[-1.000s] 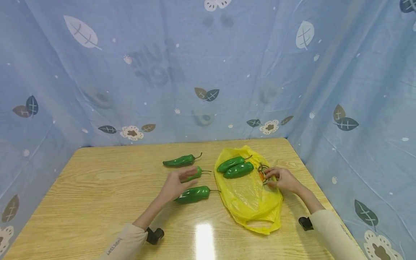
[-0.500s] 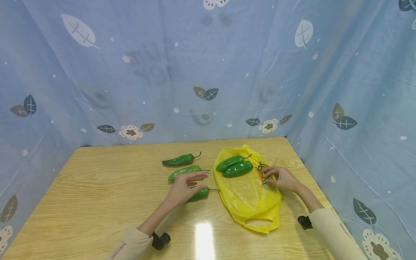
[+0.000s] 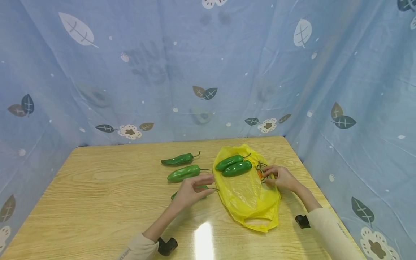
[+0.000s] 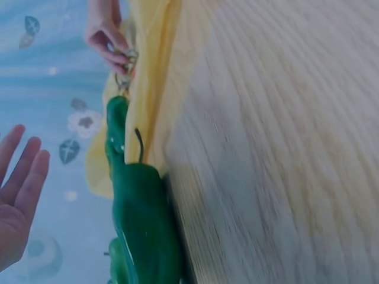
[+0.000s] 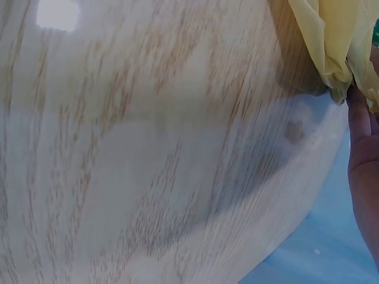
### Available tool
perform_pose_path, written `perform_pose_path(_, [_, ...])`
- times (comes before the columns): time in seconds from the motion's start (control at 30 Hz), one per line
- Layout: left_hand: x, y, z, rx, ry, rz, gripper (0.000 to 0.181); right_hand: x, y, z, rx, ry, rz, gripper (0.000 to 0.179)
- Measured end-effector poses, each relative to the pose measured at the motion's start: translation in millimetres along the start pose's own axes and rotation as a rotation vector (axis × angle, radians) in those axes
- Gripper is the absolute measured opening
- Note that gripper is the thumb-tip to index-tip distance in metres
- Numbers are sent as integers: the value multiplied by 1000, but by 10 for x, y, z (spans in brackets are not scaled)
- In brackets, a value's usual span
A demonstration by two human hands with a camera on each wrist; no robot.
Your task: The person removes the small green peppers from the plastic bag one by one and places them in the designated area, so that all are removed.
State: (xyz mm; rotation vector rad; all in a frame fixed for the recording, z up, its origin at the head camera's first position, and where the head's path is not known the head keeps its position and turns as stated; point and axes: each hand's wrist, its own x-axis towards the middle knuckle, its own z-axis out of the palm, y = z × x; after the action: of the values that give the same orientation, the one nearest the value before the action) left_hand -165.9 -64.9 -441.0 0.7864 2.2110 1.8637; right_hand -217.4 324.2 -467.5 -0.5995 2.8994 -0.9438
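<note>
My left hand [image 3: 190, 191] hovers palm-inward over the nearest of three green peppers on the table, its fingers straight and the thumb apart. That pepper [image 4: 145, 219] looms large in the left wrist view and is partly covered by the hand in the head view. Behind it lie a middle pepper [image 3: 183, 173] and a far pepper [image 3: 177, 159]. My right hand [image 3: 282, 177] holds small orange chili peppers [image 3: 259, 174] with dark stems at the right side of a yellow plastic bag [image 3: 243, 198]. Its fingertips hide part of them.
Two more green peppers, one behind [image 3: 229, 163] and one in front [image 3: 237, 168], lie side by side at the bag's far end. A wooden table [image 3: 104, 191] carries everything. Blue patterned curtain [image 3: 175, 72] encloses its back and sides.
My left hand has moved right and slightly nearer, from the middle pepper to over the nearest one, uncovering the middle pepper. The right hand has stayed in place on the chili peppers.
</note>
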Motion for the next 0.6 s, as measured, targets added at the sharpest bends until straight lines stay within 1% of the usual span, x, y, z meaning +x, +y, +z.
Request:
perform_pose_path(0.17, [19,25,104,3,-34,8,38,4,4,3,27,3,13,13])
perform_pose_path(0.27, [52,18,184,-9,-40,14,35,0,5,-9,38,6,17,13])
perform_pose_path(0.43, [121,-31,341,-52,-56,27,35,-14,12,-20,29,13,15,13])
perform_pose_path(0.6, [151,-82,472,-39,-67,51,33,-9,12,-10,40,8,21,13])
